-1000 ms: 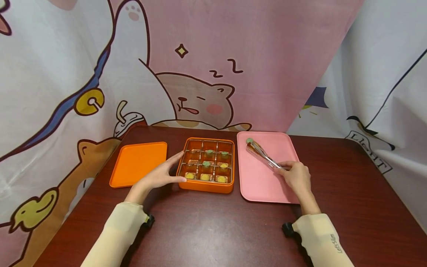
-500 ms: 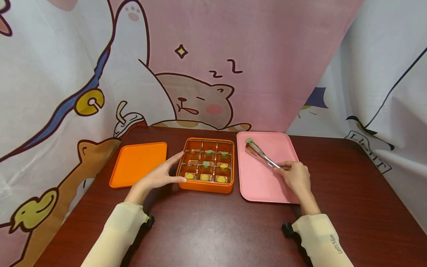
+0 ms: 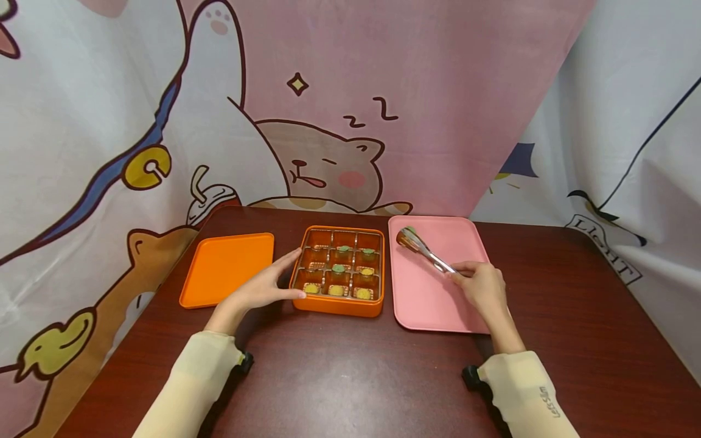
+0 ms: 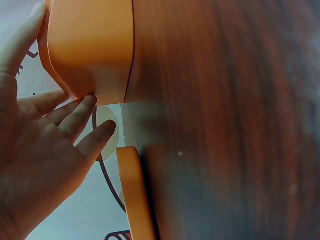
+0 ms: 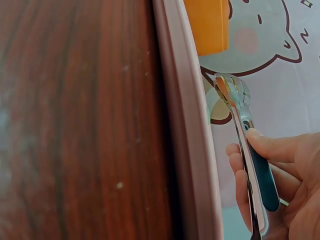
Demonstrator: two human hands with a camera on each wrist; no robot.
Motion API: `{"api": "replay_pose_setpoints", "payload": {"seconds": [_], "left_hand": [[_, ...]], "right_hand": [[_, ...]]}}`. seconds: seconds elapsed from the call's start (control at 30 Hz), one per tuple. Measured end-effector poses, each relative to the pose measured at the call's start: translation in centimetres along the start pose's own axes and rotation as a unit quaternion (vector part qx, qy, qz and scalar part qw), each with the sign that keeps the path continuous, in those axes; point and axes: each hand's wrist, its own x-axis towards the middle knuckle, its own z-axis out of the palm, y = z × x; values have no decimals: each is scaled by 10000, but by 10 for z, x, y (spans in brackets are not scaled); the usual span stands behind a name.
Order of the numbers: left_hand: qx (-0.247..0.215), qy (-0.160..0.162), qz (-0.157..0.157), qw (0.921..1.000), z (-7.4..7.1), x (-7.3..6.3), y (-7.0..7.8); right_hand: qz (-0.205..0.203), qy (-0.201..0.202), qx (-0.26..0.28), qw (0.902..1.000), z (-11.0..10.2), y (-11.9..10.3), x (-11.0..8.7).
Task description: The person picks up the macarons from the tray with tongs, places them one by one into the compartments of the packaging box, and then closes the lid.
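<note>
My right hand (image 3: 484,286) grips metal tongs (image 3: 429,251) over the pink tray (image 3: 432,304). The tongs' head is near the tray's far left corner, partly covering a small green round piece (image 3: 412,230); whether it lies between the tips I cannot tell. In the right wrist view, thumb and fingers hold the tongs (image 5: 252,165) by the dark-padded handle. My left hand (image 3: 263,286), fingers fairly straight and spread, touches the left side and front left corner of an orange box (image 3: 339,308). Its clear divided insert holds several small yellow pieces (image 3: 336,291) and green pieces (image 3: 339,268).
A flat orange lid (image 3: 227,271) lies left of the box on the dark wooden table (image 3: 350,377). The pink tray stands just right of the box. Behind the table hangs a printed cloth (image 3: 438,109) with cartoon animals.
The tongs' head has shifted slightly left and now hides more of the green piece. My right hand has moved a little with it. My left hand and the box stay put.
</note>
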Motion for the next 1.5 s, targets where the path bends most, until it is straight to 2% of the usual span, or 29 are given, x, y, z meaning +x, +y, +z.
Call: {"api": "replay_pose_setpoints", "payload": {"seconds": [0.47, 0.87, 1.1, 1.5], "left_hand": [[-9, 3, 47, 10000, -1, 2, 1], [41, 23, 23, 10000, -1, 2, 1], [56, 28, -11, 10000, -1, 1, 1], [7, 25, 4, 10000, 0, 0, 0]], "right_hand": [[-272, 21, 323, 9991, -4, -20, -2], [-343, -242, 819, 9958, -4, -37, -7], [-554, -198, 773, 9953, -2, -49, -11], [-727, -416, 945, 9920, 8, -66, -17]]}}
